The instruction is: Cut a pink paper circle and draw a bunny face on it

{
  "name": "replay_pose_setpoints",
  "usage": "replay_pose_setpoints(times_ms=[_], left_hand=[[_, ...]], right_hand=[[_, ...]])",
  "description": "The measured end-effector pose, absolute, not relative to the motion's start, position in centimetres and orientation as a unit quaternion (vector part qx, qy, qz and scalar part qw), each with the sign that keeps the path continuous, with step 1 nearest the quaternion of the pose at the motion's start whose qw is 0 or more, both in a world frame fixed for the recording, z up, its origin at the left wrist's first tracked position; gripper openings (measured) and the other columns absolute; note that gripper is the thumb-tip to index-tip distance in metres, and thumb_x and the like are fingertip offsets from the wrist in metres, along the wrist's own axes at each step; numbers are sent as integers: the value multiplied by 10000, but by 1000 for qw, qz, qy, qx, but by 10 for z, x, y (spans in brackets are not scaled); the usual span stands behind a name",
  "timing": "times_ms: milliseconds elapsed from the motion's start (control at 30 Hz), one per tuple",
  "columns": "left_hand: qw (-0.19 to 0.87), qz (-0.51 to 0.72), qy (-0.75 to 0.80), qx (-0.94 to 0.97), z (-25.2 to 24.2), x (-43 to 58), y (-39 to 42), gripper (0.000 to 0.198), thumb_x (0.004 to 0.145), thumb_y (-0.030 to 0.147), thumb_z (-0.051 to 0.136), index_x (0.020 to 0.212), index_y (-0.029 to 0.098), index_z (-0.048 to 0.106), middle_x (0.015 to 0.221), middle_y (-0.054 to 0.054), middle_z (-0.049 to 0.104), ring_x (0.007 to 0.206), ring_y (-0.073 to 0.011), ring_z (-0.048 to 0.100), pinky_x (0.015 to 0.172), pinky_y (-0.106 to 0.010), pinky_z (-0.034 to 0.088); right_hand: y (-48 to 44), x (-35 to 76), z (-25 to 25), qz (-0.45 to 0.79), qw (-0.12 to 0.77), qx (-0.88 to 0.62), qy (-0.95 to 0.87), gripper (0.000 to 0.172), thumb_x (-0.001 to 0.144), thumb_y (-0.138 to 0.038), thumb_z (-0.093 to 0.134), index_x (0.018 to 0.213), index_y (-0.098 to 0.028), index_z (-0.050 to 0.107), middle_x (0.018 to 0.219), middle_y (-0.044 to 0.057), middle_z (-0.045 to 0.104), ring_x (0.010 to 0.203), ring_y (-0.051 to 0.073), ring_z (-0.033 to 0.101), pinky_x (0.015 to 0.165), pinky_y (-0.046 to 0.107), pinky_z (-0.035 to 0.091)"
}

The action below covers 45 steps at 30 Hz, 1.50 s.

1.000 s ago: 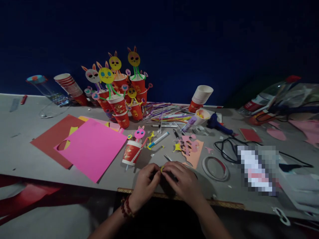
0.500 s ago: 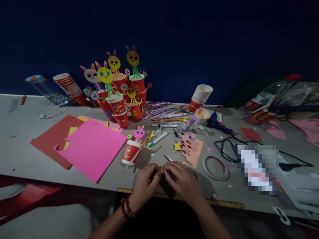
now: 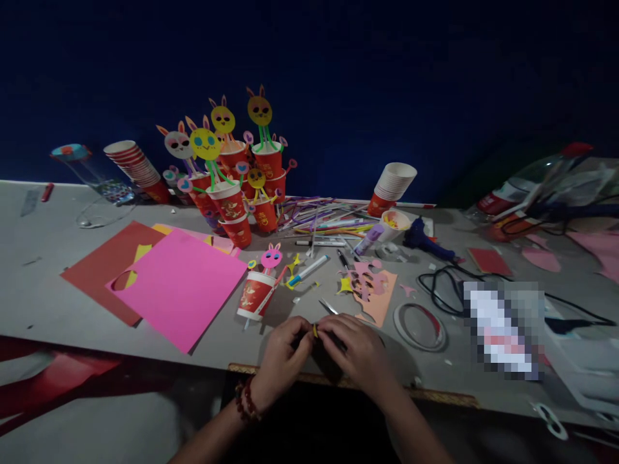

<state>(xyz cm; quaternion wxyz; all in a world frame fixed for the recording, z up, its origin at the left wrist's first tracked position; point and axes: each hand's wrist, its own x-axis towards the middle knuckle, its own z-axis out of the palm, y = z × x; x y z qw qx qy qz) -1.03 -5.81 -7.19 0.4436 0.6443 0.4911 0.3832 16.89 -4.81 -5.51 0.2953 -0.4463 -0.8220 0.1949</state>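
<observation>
Near the table's front edge my left hand (image 3: 289,348) and my right hand (image 3: 356,351) meet, fingertips almost touching. Both are closed in a pinch on a small yellow paper piece (image 3: 316,330); most of it is hidden by the fingers. Scissors (image 3: 328,305) lie just beyond my right hand, their blades showing and the handles covered. Left of them is a red-and-white paper cup (image 3: 258,296) with a pink rabbit head (image 3: 271,257) on top. A blue-capped marker (image 3: 308,271) and a peach paper sheet with cutouts (image 3: 387,290) lie past my hands.
Pink paper (image 3: 181,283) overlaps dark red paper (image 3: 91,274) on the left. Decorated rabbit cups (image 3: 227,201) stand behind. To the right are a tape roll (image 3: 420,327), a blue glue gun (image 3: 428,241) with a black cord (image 3: 430,290), and stacked cups (image 3: 391,187).
The view has shifted slightly. Both hands keep their pinch on the yellow paper piece, with only a tiny movement of the fingers.
</observation>
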Motion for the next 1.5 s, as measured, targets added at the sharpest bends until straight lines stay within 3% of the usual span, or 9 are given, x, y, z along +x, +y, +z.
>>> replay_pose_setpoints(times_ms=[300, 700, 1033, 1200, 1267, 1367, 1433, 1500], left_hand=[[433, 384, 494, 649, -70, -9, -58, 139, 904, 172, 495, 782, 182, 561, 735, 3, 582, 701, -142, 533, 657, -232, 385], [417, 367, 495, 668, -68, -10, -59, 118, 906, 170, 488, 810, 188, 554, 762, 3, 580, 726, -145, 531, 672, -230, 383], [448, 387, 501, 630, -73, -10, -59, 166, 913, 204, 488, 758, 188, 546, 703, 8, 556, 666, -135, 512, 625, -224, 376], [486, 405, 494, 596, -77, -11, -59, 165, 919, 228, 488, 773, 185, 552, 728, -5, 595, 666, -134, 547, 619, -217, 409], [502, 409, 490, 583, -77, -11, -58, 175, 929, 254, 490, 785, 182, 559, 733, -9, 603, 657, -132, 553, 612, -216, 419], [526, 414, 483, 565, -75, -11, -58, 222, 945, 305, 489, 777, 177, 558, 704, -4, 582, 626, -127, 537, 588, -215, 418], [545, 418, 476, 550, -73, -11, -57, 244, 949, 339, 493, 777, 175, 551, 693, 1, 570, 611, -121, 527, 578, -213, 416], [566, 418, 467, 536, -71, -11, -56, 261, 945, 369, 507, 775, 175, 544, 679, 7, 559, 598, -116, 519, 573, -212, 416]], right_hand=[[-51, 169, -49, 165, 271, -439, -841, 155, 926, -125, 539, 993, -200, 656, 969, 65, 753, 898, 238, 676, 802, 367, 530], [-53, 165, -46, 150, 250, -459, -839, 117, 892, -117, 548, 863, -197, 629, 834, 50, 710, 792, 212, 639, 729, 323, 485], [-52, 171, -48, 193, 318, -497, -784, 131, 917, -164, 513, 811, -217, 568, 768, 23, 649, 746, 186, 609, 709, 292, 448], [-46, 192, -52, 134, 352, -568, -732, 138, 930, -227, 550, 792, -223, 548, 765, 20, 646, 739, 195, 624, 720, 306, 468], [-45, 196, -54, 116, 342, -572, -737, 180, 937, -254, 562, 760, -225, 550, 812, 40, 674, 795, 214, 648, 763, 331, 487], [-45, 194, -54, 131, 341, -539, -759, 164, 935, -227, 553, 775, -223, 586, 1059, 97, 699, 1001, 249, 664, 866, 372, 516], [-46, 188, -55, 150, 345, -513, -771, 97, 923, -185, 542, 920, -222, 632, 1163, 116, 682, 1050, 250, 663, 877, 380, 539], [-48, 182, -55, 157, 348, -487, -786, 215, 915, -151, 534, 1094, -225, 629, 1154, 114, 696, 1035, 240, 676, 862, 373, 559]])
